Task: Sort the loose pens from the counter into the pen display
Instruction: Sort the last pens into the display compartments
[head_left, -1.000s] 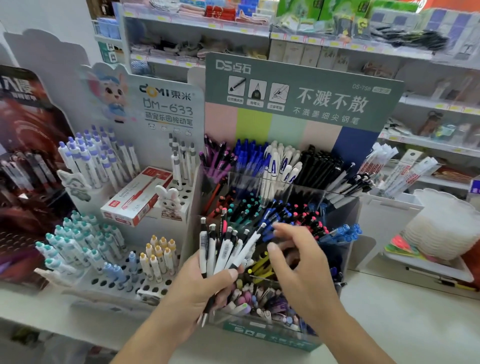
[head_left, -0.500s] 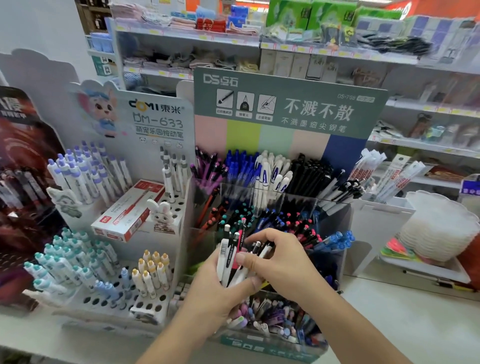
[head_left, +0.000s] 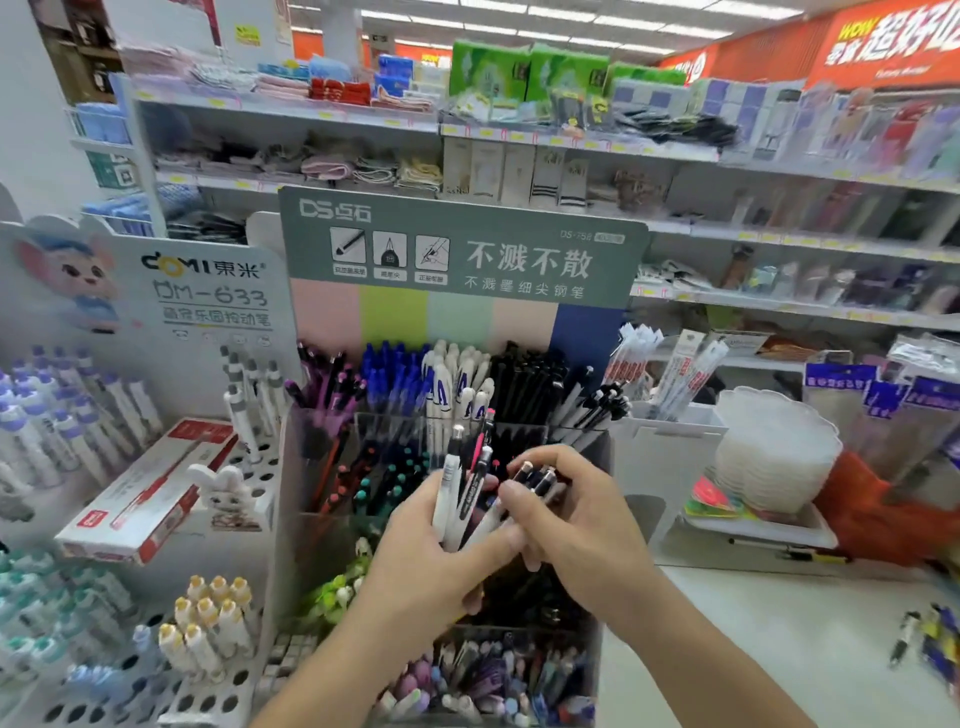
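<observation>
pens fill my left hand, a bunch of white and dark barrels with one pink one among them, clicker ends up, fanned a little above my curled fingers. my thumb lies across the front of the bunch and presses it into the palm. my right hand is just beside it, touching the same bunch: its fingers curl round a few dark pens at the right edge of the fan, thumb tip against the barrels. whether those few are already free of my left hand i cannot tell.

both hands are in front of the display, the clear tiered stand with the green header card. its back row holds purple, blue, white and black pens in separate compartments; the middle tier behind my hands holds thinner pens with red, teal and dark caps; the lowest tier under my wrists is a blurred mix of pastel ones.

to the left is a white rack with round holes, carrying yellow-capped pens and pale blue ones, and a red and white box lies on its upper step. on the counter at the far right edge lie a few loose pens, blurred, well apart from my hands. a stack of white dishes sits near the display's right side.
</observation>
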